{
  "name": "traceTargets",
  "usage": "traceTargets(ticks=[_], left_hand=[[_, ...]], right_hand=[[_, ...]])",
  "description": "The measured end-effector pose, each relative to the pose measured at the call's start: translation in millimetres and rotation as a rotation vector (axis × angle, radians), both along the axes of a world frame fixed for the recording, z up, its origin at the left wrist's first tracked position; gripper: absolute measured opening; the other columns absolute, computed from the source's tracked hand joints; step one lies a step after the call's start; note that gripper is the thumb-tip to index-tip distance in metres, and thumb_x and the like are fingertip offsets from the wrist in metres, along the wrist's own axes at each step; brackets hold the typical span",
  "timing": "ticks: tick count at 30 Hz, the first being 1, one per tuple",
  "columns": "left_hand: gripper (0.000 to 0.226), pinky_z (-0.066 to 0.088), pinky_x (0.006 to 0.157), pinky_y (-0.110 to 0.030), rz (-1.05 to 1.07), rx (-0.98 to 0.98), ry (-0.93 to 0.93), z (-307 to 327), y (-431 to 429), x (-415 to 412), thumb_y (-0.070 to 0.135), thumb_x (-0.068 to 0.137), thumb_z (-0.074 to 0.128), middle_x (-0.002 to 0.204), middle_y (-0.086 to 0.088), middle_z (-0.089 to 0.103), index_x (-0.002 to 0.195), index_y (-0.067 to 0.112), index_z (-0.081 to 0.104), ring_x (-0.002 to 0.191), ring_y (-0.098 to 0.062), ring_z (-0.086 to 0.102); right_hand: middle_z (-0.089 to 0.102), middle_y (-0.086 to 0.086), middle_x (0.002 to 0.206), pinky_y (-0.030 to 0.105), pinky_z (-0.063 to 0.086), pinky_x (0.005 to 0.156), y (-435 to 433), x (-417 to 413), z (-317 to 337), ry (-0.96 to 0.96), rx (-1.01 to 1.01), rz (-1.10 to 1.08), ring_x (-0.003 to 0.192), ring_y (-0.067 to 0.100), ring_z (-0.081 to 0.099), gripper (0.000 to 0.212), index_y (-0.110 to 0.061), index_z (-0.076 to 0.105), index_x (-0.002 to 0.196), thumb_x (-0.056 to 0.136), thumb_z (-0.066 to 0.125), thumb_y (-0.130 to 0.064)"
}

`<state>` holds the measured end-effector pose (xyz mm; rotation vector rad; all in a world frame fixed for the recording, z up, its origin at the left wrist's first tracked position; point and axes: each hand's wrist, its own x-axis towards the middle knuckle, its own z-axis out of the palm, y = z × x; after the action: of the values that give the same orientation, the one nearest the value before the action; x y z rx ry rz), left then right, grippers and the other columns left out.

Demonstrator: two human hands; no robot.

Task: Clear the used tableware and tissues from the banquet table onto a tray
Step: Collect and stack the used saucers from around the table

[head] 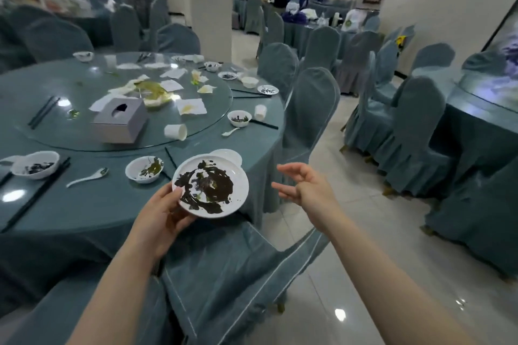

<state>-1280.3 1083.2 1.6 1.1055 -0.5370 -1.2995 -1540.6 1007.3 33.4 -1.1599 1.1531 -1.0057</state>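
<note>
Soiled plate (210, 186) above near edge of table (92, 204) | left hand (159, 213) gripping its rim, thumb on top | right hand (305, 185) relaxed, empty | likely light, rigid, breakable, sauce-slick: hold by clean rim

Two hands (159, 213) (305, 187), one tissue box (120, 120), two spoons (87, 176) (231, 131)

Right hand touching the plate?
Apart. Head view: a clear gap lies between the right hand and the plate; only the left hand holds it.
</note>
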Motion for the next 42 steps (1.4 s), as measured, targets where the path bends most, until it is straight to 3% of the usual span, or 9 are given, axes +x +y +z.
traceTargets(ticks=[3, 8, 14, 20, 25, 28, 30, 33, 42], left_hand=[[0.023, 0.056, 0.054, -0.024, 0.082, 0.019, 0.001, -6.0, -22.1, 3.7, 0.015, 0.097, 0.046, 0.090, -0.001, 0.075, 0.104, 0.025, 0.066, 0.075, -0.014, 0.070], [0.022, 0.055, 0.051, -0.023, 0.281, 0.075, 0.029, -17.9, -58.8, 3.4, 0.016, 0.098, 0.045, 0.081, 0.003, 0.075, 0.104, 0.024, 0.065, 0.065, -0.008, 0.070], [0.021, 0.052, 0.047, -0.020, 0.490, 0.137, 0.050, -31.4, -101.3, -14.5, 0.016, 0.098, 0.045, 0.076, 0.004, 0.074, 0.104, 0.023, 0.064, 0.060, -0.008, 0.069], [0.026, 0.056, 0.057, -0.023, 0.603, 0.193, 0.058, -45.3, -122.9, -25.8, 0.017, 0.097, 0.045, 0.090, 0.002, 0.074, 0.117, 0.024, 0.061, 0.069, -0.010, 0.070], [0.025, 0.059, 0.063, -0.027, 0.680, 0.219, 0.042, -52.5, -116.4, -26.2, 0.017, 0.096, 0.046, 0.095, -0.001, 0.074, 0.114, 0.022, 0.062, 0.075, -0.014, 0.071], [0.023, 0.058, 0.060, -0.027, 0.745, 0.228, 0.062, -56.5, -107.8, -27.7, 0.015, 0.097, 0.046, 0.094, -0.002, 0.075, 0.112, 0.022, 0.063, 0.076, -0.016, 0.072], [0.023, 0.058, 0.060, -0.027, 0.774, 0.239, 0.077, -60.0, -103.3, -30.1, 0.015, 0.097, 0.047, 0.091, -0.003, 0.075, 0.111, 0.021, 0.063, 0.075, -0.016, 0.072], [0.024, 0.058, 0.060, -0.027, 0.784, 0.259, 0.066, -62.8, -96.4, -35.5, 0.015, 0.096, 0.048, 0.091, -0.003, 0.075, 0.113, 0.021, 0.063, 0.075, -0.017, 0.072], [0.024, 0.058, 0.060, -0.029, 0.806, 0.242, 0.056, -58.3, -74.4, -41.3, 0.015, 0.096, 0.049, 0.092, -0.005, 0.075, 0.115, 0.021, 0.062, 0.075, -0.018, 0.072]], right_hand=[[0.065, -0.004, 0.118, 0.025, 0.056, 0.070, -52.8, 3.0, -10.8, -0.024, 0.047, 0.095, 0.090, 0.020, 0.073, 0.059, -0.015, 0.062, 0.099, 0.080, 0.022, 0.023], [0.071, -0.001, 0.112, 0.031, 0.056, 0.074, -151.5, 18.8, -34.8, -0.068, 0.143, 0.276, 0.094, 0.021, 0.072, 0.024, -0.017, 0.063, 0.102, 0.096, 0.047, 0.000], [0.071, 0.000, 0.109, 0.032, 0.051, 0.082, -245.7, 49.4, -87.3, 0.001, 0.253, 0.498, 0.095, 0.020, 0.069, 0.028, -0.017, 0.060, 0.105, 0.092, 0.045, 0.002], [0.072, 0.004, 0.102, 0.026, 0.051, 0.070, -300.4, 79.5, -153.3, 0.139, 0.373, 0.592, 0.082, 0.017, 0.067, 0.019, -0.017, 0.060, 0.106, 0.090, 0.058, -0.007], [0.064, 0.009, 0.076, 0.021, 0.045, 0.044, -325.1, 107.1, -195.9, 0.260, 0.550, 0.506, 0.052, 0.017, 0.060, 0.004, -0.010, 0.057, 0.098, 0.095, 0.054, -0.012], [0.060, 0.013, 0.067, 0.016, 0.037, 0.032, -332.8, 122.2, -208.9, 0.312, 0.565, 0.423, 0.039, 0.017, 0.057, 0.013, -0.002, 0.055, 0.086, 0.094, 0.057, -0.011], [0.062, 0.014, 0.067, 0.014, 0.037, 0.031, -335.1, 129.8, -212.6, 0.354, 0.542, 0.392, 0.033, 0.013, 0.058, 0.016, 0.001, 0.054, 0.081, 0.092, 0.057, -0.010], [0.063, 0.014, 0.070, 0.014, 0.037, 0.030, -333.7, 138.1, -211.3, 0.381, 0.546, 0.389, 0.030, 0.012, 0.057, 0.009, 0.004, 0.057, 0.090, 0.092, 0.052, -0.003], [0.066, 0.012, 0.072, 0.013, 0.038, 0.033, -294.6, 128.2, -176.5, 0.244, 0.526, 0.502, 0.038, 0.005, 0.057, 0.011, -0.003, 0.053, 0.085, 0.095, 0.049, -0.002]])
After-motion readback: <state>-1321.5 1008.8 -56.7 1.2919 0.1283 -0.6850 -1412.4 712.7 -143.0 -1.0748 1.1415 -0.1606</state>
